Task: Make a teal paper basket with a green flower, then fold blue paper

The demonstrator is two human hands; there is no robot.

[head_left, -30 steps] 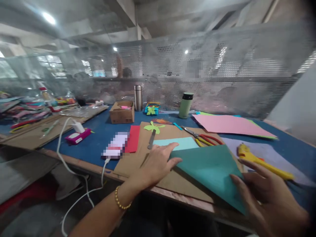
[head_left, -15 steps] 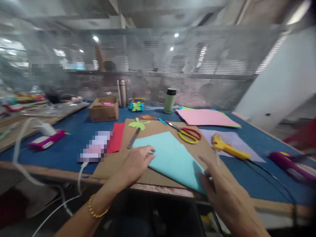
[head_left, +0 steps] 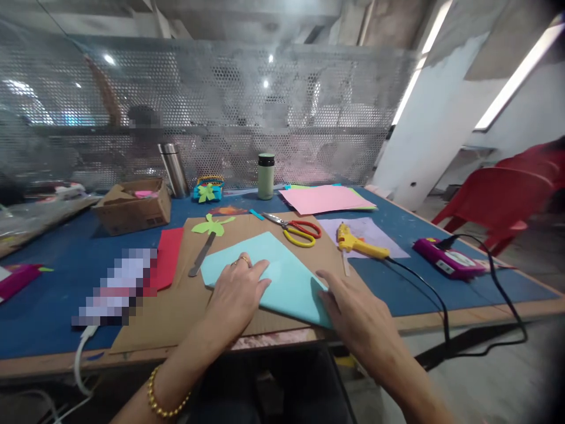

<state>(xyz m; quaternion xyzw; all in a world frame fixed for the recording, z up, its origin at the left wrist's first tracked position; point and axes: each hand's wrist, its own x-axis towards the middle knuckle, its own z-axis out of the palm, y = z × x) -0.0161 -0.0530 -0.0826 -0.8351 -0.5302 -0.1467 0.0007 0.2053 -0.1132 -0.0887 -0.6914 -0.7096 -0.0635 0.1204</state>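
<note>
A light blue sheet of folded paper [head_left: 282, 268] lies on a brown cardboard sheet [head_left: 150, 330] at the table's front edge. On the paper's left part rests my left hand [head_left: 238, 288], palm down, fingers and thumb apart. My right hand [head_left: 353, 306] grips the paper's right corner, some fingertips hidden from me. Just beyond the paper lie scissors [head_left: 298, 229] with red and yellow handles. To its left are a green leaf-shaped paper cutout [head_left: 213, 225] and a thin grey strip [head_left: 202, 254].
At right, a yellow glue gun [head_left: 364, 248] lies on lilac paper [head_left: 375, 228], its cord running to a purple power strip [head_left: 448, 259]. Pink paper [head_left: 326, 200], a green bottle [head_left: 265, 178], a steel flask [head_left: 173, 171] and a cardboard box [head_left: 132, 209] stand behind. Red paper [head_left: 168, 256] lies left.
The view has swung to the right, bringing red chairs into sight. My left hand has settled flatter and farther onto the light blue paper. My right hand stays at its right corner.
</note>
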